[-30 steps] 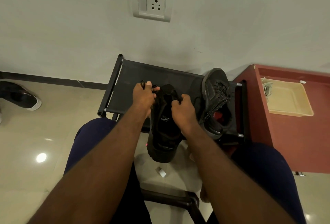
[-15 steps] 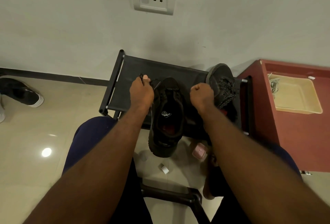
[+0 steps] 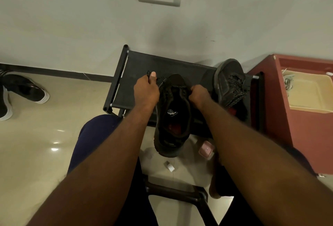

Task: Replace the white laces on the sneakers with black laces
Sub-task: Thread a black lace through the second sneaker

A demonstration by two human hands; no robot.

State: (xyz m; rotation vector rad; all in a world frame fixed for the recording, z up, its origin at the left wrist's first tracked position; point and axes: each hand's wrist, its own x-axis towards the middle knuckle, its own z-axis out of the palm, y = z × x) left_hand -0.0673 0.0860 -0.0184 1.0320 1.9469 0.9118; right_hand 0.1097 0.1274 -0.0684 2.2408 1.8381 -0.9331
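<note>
The black sneaker (image 3: 173, 114) lies toe-first on the black rack (image 3: 140, 67), its heel hanging off toward the person. The left hand (image 3: 146, 90) pinches the black lace (image 3: 163, 78) end. The right hand (image 3: 199, 95), its fingers curled, grips the sneaker's right eyelet edge. A second sneaker (image 3: 230, 81) leans nearby.

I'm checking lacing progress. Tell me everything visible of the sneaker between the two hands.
The black sneaker, mesh-like, has a white logo and red patch on its insole. It lies toe toward the wall on the black rack, heel overhanging the front edge. A black lace crosses its eyelets; the left hand pinches one end, the right hand grips its right side.
</note>
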